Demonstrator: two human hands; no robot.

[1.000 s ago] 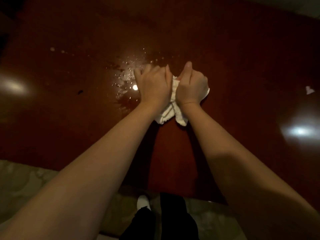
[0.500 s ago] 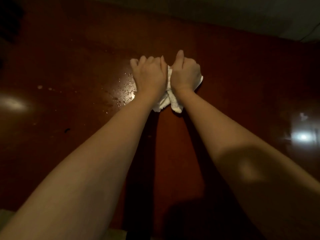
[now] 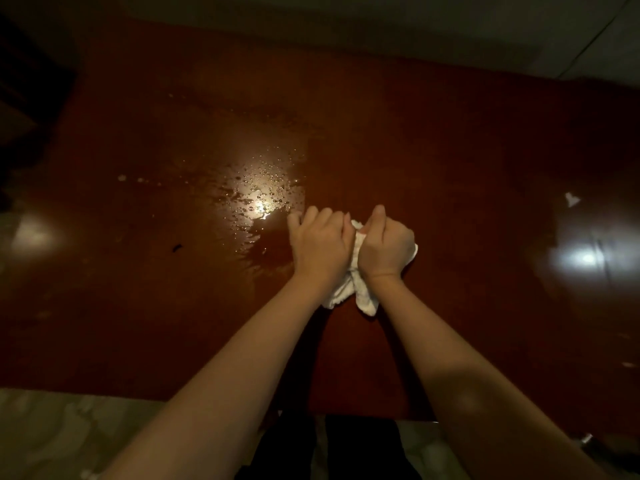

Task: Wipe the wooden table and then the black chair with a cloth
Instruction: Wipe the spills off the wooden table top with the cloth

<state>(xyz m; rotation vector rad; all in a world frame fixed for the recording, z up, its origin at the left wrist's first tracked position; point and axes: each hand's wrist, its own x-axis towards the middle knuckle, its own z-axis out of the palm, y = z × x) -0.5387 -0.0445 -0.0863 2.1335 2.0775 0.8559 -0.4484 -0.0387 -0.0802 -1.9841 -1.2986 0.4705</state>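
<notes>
A crumpled white cloth lies bunched on the wet table, left hand and right hand fisted around it, droplets at ten o'clock.

Bare forearms, sleeveless; black trousers below.

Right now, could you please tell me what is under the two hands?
A white cloth lies under the left hand and right hand, on the table. Its middle is covered.
</notes>
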